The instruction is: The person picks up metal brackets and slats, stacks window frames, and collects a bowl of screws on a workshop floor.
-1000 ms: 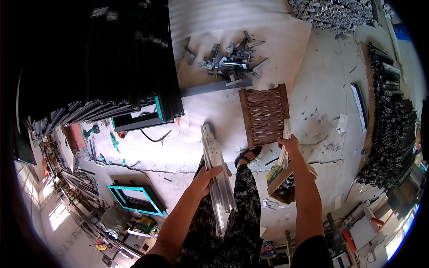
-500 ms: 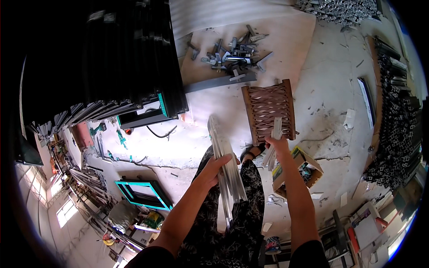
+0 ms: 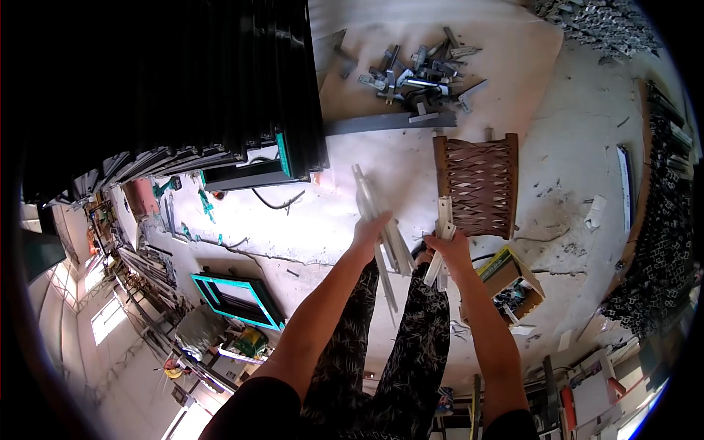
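My left hand (image 3: 372,236) is closed round a loose bundle of long silvery metal strips (image 3: 396,253). The strips slant away from me, slightly blurred, and some hang below the rest over my legs. Close by on the right, my right hand (image 3: 453,251) grips several shorter pale metal strips (image 3: 444,213), which stick out both above and below the fingers. Just beyond that hand stands a low stool (image 3: 480,187) with a woven brown seat; in this view the strips overlap its near left corner. I cannot tell whether they touch it.
Metal brackets (image 3: 418,81) lie heaped on a brown sheet at the far side. Dark frames (image 3: 242,95) are stacked at the left, and a teal-edged frame (image 3: 238,302) lies nearer. Right of my legs sits an open cardboard box (image 3: 532,297). Stacked dark profiles (image 3: 653,242) line the right.
My left hand has moved forward and toward my right hand, carrying the long strips. My right hand has come slightly left relative to the stool. The whole view has shifted, too.
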`<action>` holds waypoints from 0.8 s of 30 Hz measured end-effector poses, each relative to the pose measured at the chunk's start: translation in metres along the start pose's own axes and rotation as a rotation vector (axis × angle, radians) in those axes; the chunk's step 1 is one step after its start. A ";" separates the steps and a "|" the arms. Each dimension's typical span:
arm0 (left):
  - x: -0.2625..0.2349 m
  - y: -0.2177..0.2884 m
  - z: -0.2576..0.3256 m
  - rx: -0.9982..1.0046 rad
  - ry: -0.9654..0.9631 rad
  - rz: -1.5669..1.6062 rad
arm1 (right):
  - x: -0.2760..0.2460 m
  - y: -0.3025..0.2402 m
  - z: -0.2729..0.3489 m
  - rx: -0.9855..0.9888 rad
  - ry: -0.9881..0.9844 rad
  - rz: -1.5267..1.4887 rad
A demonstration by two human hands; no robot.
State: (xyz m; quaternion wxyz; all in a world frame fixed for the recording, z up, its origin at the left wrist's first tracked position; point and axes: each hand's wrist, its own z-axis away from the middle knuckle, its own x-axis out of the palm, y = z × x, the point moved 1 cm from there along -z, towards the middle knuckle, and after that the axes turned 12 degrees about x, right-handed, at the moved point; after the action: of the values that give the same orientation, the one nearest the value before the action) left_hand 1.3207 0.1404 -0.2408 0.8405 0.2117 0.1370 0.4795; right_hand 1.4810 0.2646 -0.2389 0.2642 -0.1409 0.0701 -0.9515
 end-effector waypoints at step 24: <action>-0.044 -0.147 -0.330 0.228 0.211 -0.304 | 0.027 0.095 -0.194 -0.128 0.354 -0.044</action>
State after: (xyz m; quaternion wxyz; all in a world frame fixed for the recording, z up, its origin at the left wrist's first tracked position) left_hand 1.2655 0.1101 -0.5993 0.8548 0.2309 0.3077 0.3483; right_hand 1.4452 0.1813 -0.4371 0.2173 0.0105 0.1729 -0.9606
